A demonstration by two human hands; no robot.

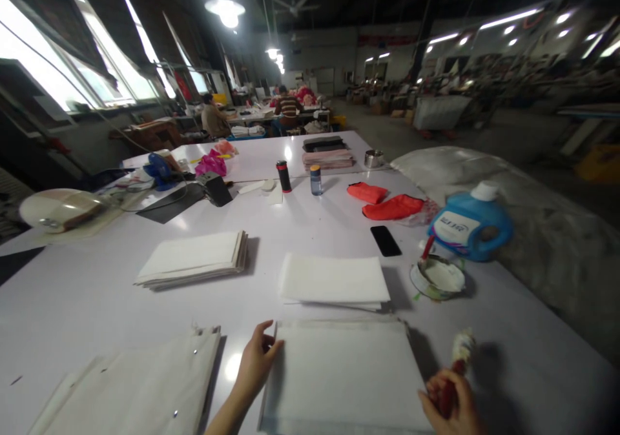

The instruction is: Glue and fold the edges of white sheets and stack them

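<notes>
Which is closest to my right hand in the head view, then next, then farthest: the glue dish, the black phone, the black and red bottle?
From the right hand:
1. Glue dish, just ahead at right.
2. Black phone, farther ahead, mid-table.
3. Black and red bottle, far, toward the left.

Two stacks of white sheets (194,259) (334,280) lie on the tabletop (87,293), with two orange pouches (367,192) (393,207). One black phone (385,240), one blue jug (469,223) and two small bottles (283,176) (315,180) stand nearby
</notes>
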